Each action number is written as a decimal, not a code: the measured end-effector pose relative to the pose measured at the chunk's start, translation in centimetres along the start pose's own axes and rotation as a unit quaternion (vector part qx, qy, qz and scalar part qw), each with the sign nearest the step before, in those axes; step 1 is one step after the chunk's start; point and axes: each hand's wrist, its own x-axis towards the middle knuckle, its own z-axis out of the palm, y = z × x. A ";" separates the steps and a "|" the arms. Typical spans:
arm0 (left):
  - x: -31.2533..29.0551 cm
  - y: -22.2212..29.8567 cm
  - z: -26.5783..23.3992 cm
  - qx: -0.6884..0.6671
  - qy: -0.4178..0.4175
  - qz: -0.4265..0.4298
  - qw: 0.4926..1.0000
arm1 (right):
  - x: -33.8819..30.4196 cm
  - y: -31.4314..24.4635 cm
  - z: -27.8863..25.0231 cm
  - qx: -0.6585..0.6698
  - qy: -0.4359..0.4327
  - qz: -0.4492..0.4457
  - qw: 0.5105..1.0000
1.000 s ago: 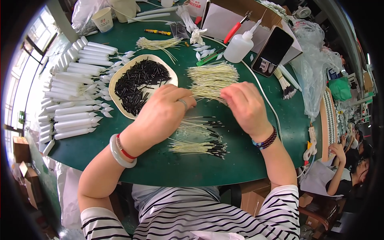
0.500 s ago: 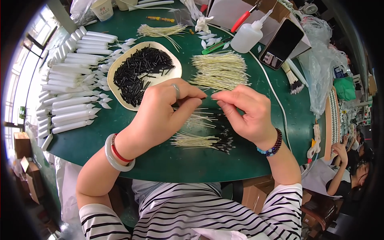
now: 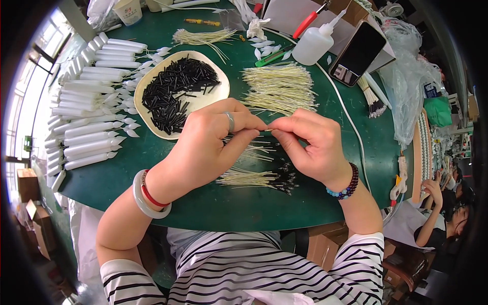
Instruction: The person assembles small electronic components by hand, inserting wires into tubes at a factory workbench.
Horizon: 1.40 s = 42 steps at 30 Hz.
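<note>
Both hands meet at the fingertips above the tabletop [image 3: 239, 211]: the right hand [image 3: 317, 145] pinches a thin pale wire [image 3: 268, 130] in the gap between them, while the left hand [image 3: 206, 134] is closed in a pinch at its other side, and whether a black tube sits in that grasp is hidden. Judging by how things lie, the work is partway along. Nearer the body than the fingertips lie two small bunches, the near bunch [image 3: 249, 178] and the far bunch [image 3: 260, 151], showing dark ends, so these look done. Much is left: just beyond the right hand, a larger pile of plain wires [image 3: 278, 86] shows no tubes, and beyond the left hand a tray [image 3: 221, 96] holds plenty of loose black tubes [image 3: 180, 76]. Farther off, past the tray, lies another pale bundle [image 3: 203, 36]; outward of the right hand, a tied-looking bundle [image 3: 375, 99] has dark ends too.
</note>
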 end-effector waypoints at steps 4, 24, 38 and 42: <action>-0.1 0.0 0.0 0.026 -0.003 0.013 1.000 | 0.1 -0.1 -0.1 0.014 -0.011 0.019 1.000; -0.1 -0.2 0.5 0.063 0.031 0.025 0.997 | -0.2 0.4 -1.3 0.008 -0.115 0.037 0.993; -0.8 -0.5 -0.3 0.062 0.052 -0.008 0.997 | 0.3 1.8 -2.7 -0.017 -0.143 0.020 0.989; -1.2 -0.9 -0.1 0.092 0.035 0.003 0.995 | 0.3 3.5 -3.7 0.137 -0.220 0.095 0.961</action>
